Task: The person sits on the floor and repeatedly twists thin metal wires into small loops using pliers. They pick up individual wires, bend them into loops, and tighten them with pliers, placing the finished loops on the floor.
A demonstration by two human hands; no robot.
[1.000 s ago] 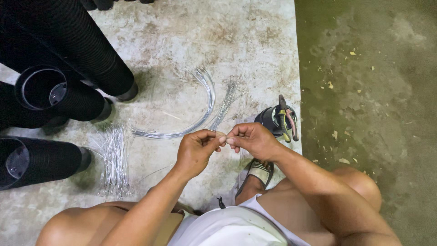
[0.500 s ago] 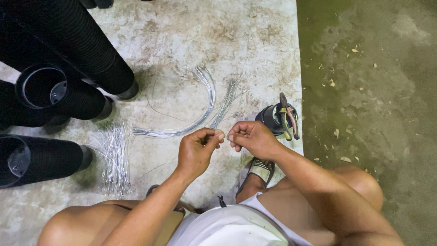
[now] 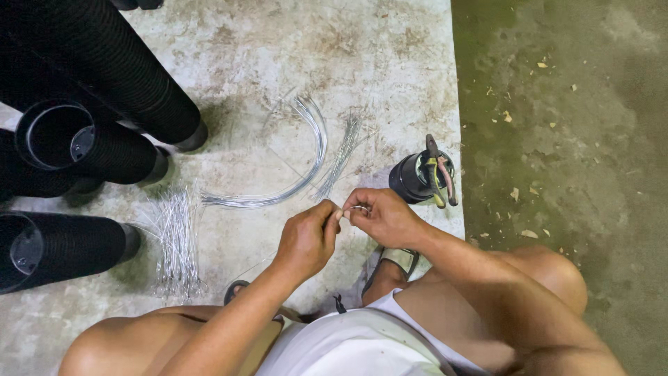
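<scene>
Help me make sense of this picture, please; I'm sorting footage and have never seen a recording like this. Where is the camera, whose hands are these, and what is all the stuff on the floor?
The camera sits on a person's head and looks straight down, so you see their own arms, knees and sandalled feet as they crouch. The left hand and right hand meet in the middle, pinching a thin silvery wire between the fingertips. On the concrete floor lie a long curved bundle of wire, a looser straight bunch beside it, and a pile of short cut wire pieces. At left are stacks of black ribbed plastic pots lying on their sides. Near the right hand stands a small black pot with pliers resting on top.
</scene>
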